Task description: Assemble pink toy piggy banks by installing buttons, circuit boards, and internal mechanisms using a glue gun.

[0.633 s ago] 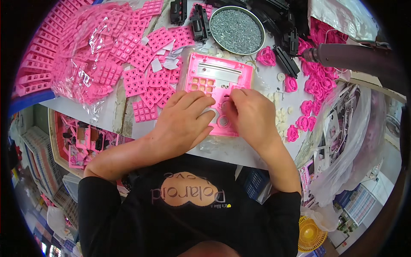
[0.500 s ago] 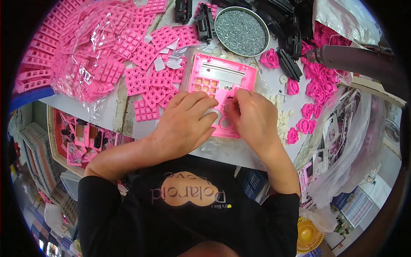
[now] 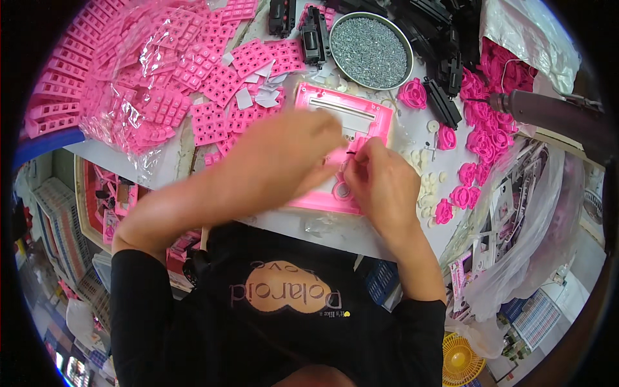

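Plainly in the middle of the counter (image 3: 290,220), just in front of the person, lies a pink plastic casing (image 3: 382,122), set slightly askew, with a pale silvery strip (image 3: 345,118) across its far part and a round ring (image 3: 342,189) near its close edge. The right hand (image 3: 389,187) rests at the casing's right side, fingers bent and tips drawn down beside a small dark piece (image 3: 351,152); whether they pinch it cannot be told. The left hand (image 3: 284,151) is over the casing's left part, blurred, its fingers curled toward the middle, and it is unclear whether they hold anything. Beyond the casing stands a round metal bowl (image 3: 374,88) full of small grey screws (image 3: 371,51), with black oblong parts (image 3: 314,42) on either side of it. To the left, pink keypads (image 3: 213,122) spread over the counter, many heaped under clear plastic film (image 3: 122,106), and a few white paper slips (image 3: 244,98) lie among those nearest the casing. To the right are small whitish pieces (image 3: 427,187), and past them a scatter of round pink parts (image 3: 480,142). A dark cylindrical tool (image 3: 548,111) reaches in above these from the right edge. Lower down, a yellow basket (image 3: 463,361) sits below counter level, at the person's right.
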`<act>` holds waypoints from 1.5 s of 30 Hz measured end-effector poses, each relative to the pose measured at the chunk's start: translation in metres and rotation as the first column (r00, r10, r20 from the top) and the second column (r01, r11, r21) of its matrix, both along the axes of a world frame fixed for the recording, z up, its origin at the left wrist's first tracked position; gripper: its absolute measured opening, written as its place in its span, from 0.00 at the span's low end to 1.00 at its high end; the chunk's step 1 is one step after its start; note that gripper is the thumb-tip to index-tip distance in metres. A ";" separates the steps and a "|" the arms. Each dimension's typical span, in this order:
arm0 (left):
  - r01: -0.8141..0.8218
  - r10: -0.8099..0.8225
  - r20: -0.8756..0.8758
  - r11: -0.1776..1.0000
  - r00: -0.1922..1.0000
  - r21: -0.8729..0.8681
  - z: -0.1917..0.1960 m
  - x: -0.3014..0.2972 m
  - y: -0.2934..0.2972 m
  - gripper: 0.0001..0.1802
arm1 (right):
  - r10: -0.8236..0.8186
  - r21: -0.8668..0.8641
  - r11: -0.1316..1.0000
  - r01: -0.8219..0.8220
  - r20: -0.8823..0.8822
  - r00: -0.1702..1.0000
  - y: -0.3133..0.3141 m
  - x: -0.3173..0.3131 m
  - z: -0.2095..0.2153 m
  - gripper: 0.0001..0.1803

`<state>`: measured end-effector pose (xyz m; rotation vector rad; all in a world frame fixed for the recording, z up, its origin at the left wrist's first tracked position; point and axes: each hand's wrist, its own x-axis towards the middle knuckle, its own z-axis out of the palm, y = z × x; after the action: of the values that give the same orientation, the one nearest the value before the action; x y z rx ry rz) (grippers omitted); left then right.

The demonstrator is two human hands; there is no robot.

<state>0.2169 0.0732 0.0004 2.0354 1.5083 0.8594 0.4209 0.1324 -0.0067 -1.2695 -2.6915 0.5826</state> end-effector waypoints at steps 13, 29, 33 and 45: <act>-0.061 0.088 -0.584 0.996 0.807 0.067 -0.031 0.000 0.180 0.08 | 0.098 0.486 0.720 0.495 -0.778 0.621 0.096 0.116 0.038 0.23; 0.043 -0.035 -0.049 0.987 0.998 0.155 -0.013 0.030 -0.006 0.04 | -0.251 -0.351 0.770 -0.533 -0.934 0.253 0.030 0.017 0.051 0.37; 0.011 -0.022 0.104 0.994 0.994 0.109 -0.020 0.033 -0.019 0.06 | -0.187 -0.249 0.722 -0.645 -0.968 0.165 0.014 0.016 0.047 0.32; -0.046 0.027 0.106 0.982 0.994 0.182 -0.025 0.037 -0.027 0.13 | -0.213 -0.204 0.678 -0.706 -0.974 0.076 0.007 0.011 0.044 0.27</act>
<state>0.2541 0.0460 -0.0242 2.0618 1.4611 1.1388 0.4323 0.1389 0.0377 0.0164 -1.3656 1.7943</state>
